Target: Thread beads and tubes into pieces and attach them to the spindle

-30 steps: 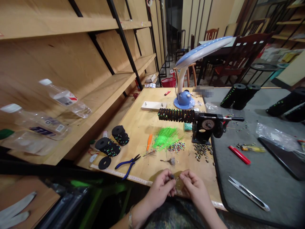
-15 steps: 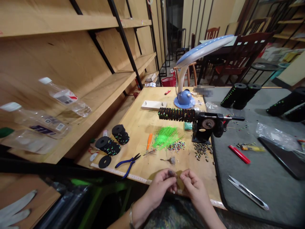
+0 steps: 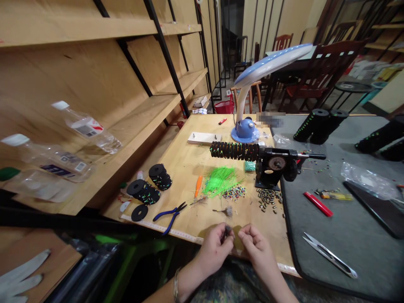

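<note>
My left hand (image 3: 217, 249) is closed on a small dark feathery tuft (image 3: 227, 229) that sticks up between thumb and fingers. Just to its right, my right hand (image 3: 256, 245) pinches thumb against forefinger; whatever is between those fingertips is too small to make out. The two hands are a little apart at the table's front edge. Beyond them lies a grey feathery tuft (image 3: 227, 211) on a thin stem. Bright green strands (image 3: 221, 181) are heaped farther back, with many coloured beads (image 3: 234, 192) beside them. Small brass-coloured pieces (image 3: 268, 199) are scattered to the right.
A black hand-cranked winder (image 3: 272, 166) carries a row of black foam discs (image 3: 234, 150). Blue pliers (image 3: 170, 216), an orange-handled tool (image 3: 198, 186) and foam spools (image 3: 143, 191) lie left. A lamp (image 3: 245, 130) stands behind. Silver snips (image 3: 330, 255) rest on the grey mat (image 3: 315, 227).
My left fingers have curled in slightly, and the dark tuft now stands more upright between them. My right hand keeps its pinch in nearly the same place.
</note>
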Available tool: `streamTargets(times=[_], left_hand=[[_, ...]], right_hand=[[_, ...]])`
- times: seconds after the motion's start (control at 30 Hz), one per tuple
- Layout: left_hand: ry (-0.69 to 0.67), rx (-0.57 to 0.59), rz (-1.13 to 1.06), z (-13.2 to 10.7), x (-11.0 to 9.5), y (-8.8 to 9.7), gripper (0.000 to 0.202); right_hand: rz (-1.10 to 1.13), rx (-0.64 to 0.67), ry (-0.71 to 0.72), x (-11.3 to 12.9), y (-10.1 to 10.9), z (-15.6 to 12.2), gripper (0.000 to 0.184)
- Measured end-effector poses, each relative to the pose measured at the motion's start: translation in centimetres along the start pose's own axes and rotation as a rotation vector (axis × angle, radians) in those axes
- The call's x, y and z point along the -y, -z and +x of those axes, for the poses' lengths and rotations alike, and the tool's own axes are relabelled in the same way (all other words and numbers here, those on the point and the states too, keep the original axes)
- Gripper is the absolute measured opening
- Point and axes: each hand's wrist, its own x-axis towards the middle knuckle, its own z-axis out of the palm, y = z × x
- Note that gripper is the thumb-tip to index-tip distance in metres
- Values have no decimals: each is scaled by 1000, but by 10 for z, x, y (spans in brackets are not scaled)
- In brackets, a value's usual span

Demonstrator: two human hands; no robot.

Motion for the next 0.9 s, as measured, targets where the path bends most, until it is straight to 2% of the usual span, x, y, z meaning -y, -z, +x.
streamTargets(times=[0.17, 0.33, 0.5, 0.63, 0.9], left_hand=[[-25, -36, 28, 0, -1, -3, 7], [9, -64, 33, 2, -5, 1, 10], [-2, -41, -17, 3, -10, 11, 12], [-24, -16, -102, 6, -14, 15, 17], [-90, -146, -74, 9, -17, 13, 22]], right_hand=[[-18, 23, -14, 4, -2, -2, 52], [-40, 67, -38, 4, -1, -1, 51], [-185, 142, -12, 7, 0, -2, 37], [-239, 120, 26, 14, -2, -4, 25], [-318, 97, 98, 13, 0, -5, 14]])
